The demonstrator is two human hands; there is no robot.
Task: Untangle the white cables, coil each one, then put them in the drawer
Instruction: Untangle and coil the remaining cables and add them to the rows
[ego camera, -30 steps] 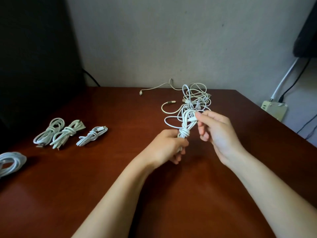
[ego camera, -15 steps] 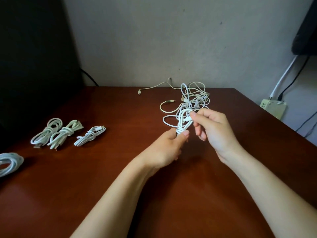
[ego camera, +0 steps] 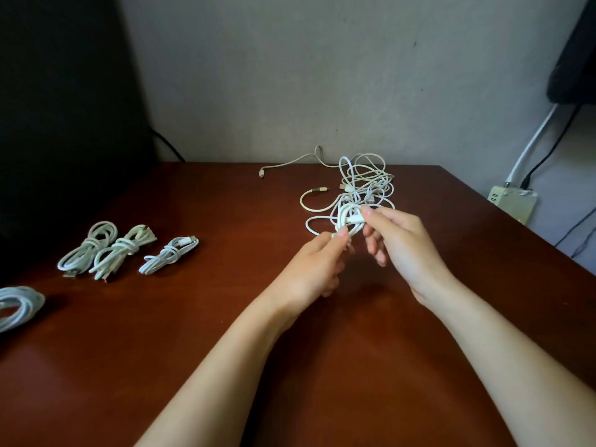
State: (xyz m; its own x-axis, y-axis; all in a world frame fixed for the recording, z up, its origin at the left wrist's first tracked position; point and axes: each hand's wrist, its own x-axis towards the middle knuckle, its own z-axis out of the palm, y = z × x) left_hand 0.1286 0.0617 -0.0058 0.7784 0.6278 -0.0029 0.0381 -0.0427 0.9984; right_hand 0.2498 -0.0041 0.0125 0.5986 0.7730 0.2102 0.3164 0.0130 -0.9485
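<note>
A small coil of white cable (ego camera: 346, 221) is held above the brown table (ego camera: 200, 317) between both hands. My left hand (ego camera: 314, 266) pinches its lower end. My right hand (ego camera: 400, 240) pinches the plug end at the coil's top. Behind the hands a tangle of white cables (ego camera: 366, 183) lies on the table, with loose ends trailing left. Three coiled white cables lie in a row at the left: (ego camera: 85, 248), (ego camera: 121, 250), (ego camera: 169, 254). A larger coiled cable (ego camera: 17, 306) sits at the left edge. No drawer is in view.
A dark panel (ego camera: 64, 108) stands at the back left. A beige power strip (ego camera: 512, 201) with black and white cords hangs beyond the table's right edge. A grey wall (ego camera: 306, 75) closes the back of the table.
Both hands have shifted slightly up and back with the coil. My left hand's grip has slid from the coil's wrapped middle to its lower end, and the right hand has brought the plug end over.
</note>
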